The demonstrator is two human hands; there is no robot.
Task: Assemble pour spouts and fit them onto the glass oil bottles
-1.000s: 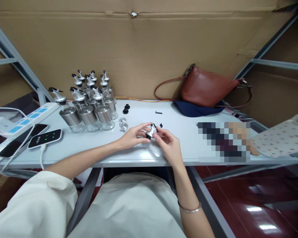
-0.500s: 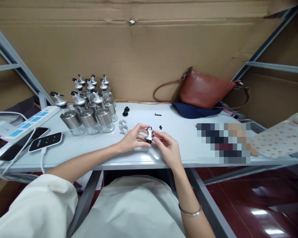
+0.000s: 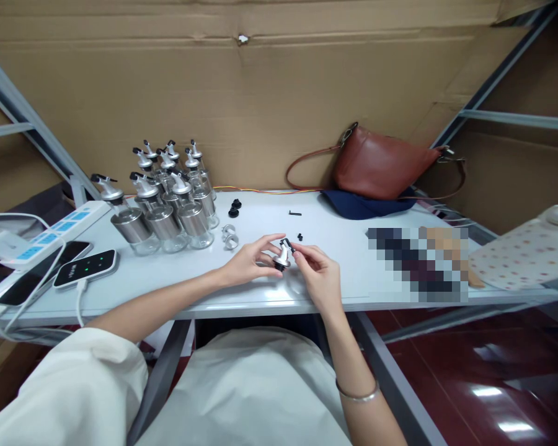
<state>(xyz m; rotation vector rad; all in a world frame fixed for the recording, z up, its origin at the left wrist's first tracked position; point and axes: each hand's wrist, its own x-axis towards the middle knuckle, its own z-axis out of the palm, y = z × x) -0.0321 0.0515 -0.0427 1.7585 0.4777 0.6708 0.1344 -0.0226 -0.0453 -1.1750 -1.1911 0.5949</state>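
Observation:
A silver bottle pour spout with a black base is in the grip of my left hand, between thumb and fingers, just above the table near its front edge. My right hand pinches the black flip cap at the tip of the spout, its thumb and index finger closed there. Beyond my hands lie small black pieces and a thin black L-shaped piece. Silver spout parts and black stoppers rest to the left of them.
Several glass-and-steel oil bottles with spouts stand at the left. Nearby are a power strip, a phone and a white-edged device with cables. A brown handbag sits on a navy cloth item at the back right.
The spout has tilted to the right. My right fingers have shifted from the spout's side to its black cap. The view has moved slightly.

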